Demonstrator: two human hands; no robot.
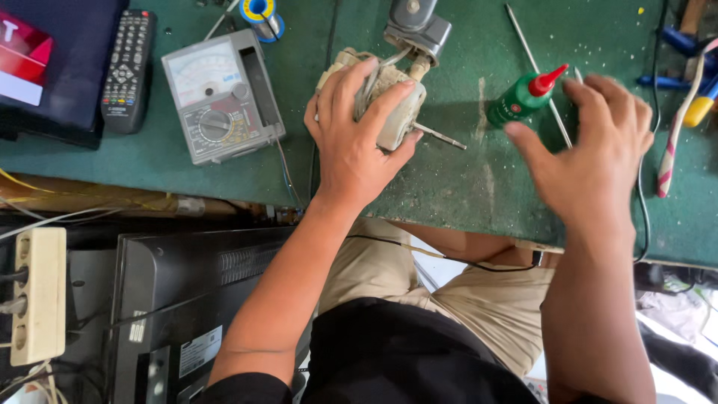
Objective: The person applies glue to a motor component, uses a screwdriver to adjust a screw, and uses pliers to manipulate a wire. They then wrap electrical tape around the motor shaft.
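An analog multimeter [222,97] is seen lying unused at left on the green bench [449,187]. The small fan motor [389,105] is clamped under the left hand [351,131], fingers wrapped over its casing, shaft pointing right. The green oil bottle [523,96] lies capped and ungripped just beside the right hand [598,153], which hovers with fingers spread. Oiling is judged not begun.

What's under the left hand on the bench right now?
The left hand grips a small, dirty beige motor with a metal shaft sticking out toward the green bottle. Wires run over its top. The palm covers the motor's near side.
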